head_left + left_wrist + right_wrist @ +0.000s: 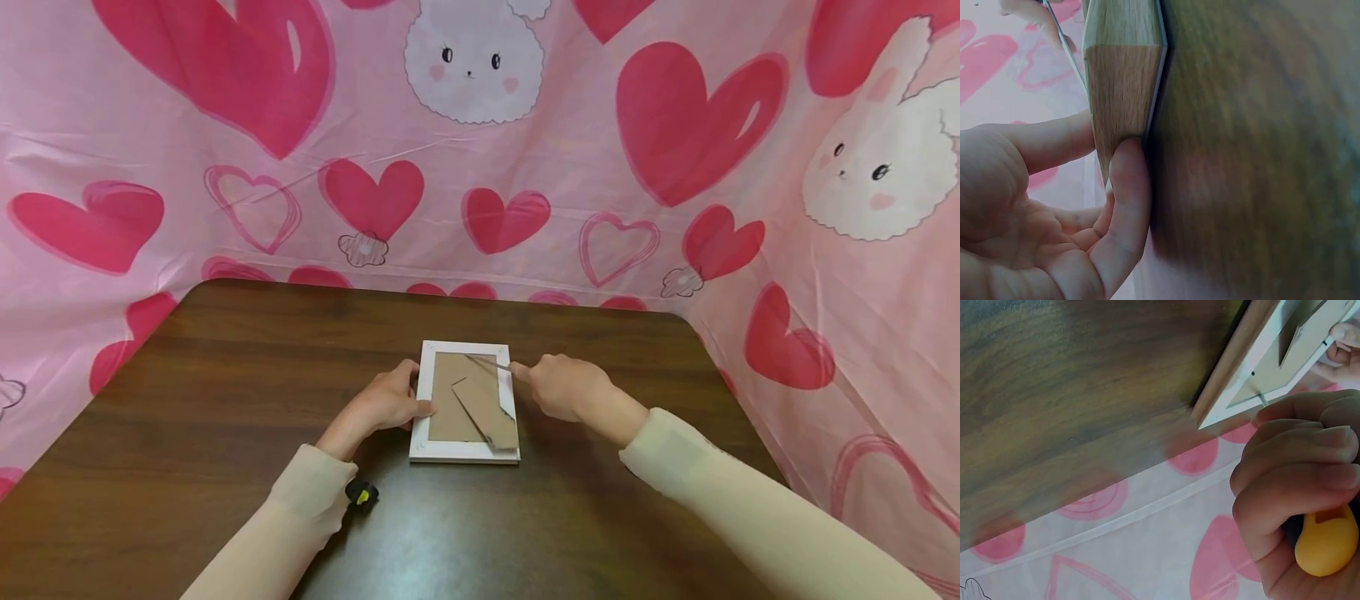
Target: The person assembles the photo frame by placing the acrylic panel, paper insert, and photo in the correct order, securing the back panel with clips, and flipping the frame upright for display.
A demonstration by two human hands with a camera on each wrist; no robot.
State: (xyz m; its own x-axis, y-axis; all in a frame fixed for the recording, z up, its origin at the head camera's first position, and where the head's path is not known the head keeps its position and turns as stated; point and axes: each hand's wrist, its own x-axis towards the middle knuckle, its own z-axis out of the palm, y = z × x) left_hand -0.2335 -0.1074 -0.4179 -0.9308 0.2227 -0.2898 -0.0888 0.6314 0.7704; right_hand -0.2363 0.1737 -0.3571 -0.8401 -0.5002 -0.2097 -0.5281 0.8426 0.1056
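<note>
A picture frame [463, 452] lies face down on the table, its white-bordered back upward. Brown backing board [447, 421] fills the middle, and a slanted cardboard stand leg [480, 408] lies over it. My left hand [390, 398] grips the frame's left side, thumb on the back; the left wrist view shows a finger against the wooden edge [1124, 94]. In my right hand [562, 387] is a screwdriver [1327, 550] with a yellow and black handle, fingers curled around it. Its thin metal shaft [489, 363] reaches over the upper right border to the backing board's top edge.
The dark wooden table [247, 400] extends around the frame on all sides. A pink cloth [435, 192] with hearts and rabbits hangs behind and beside the table. At the left sleeve sits a small black device [362, 493].
</note>
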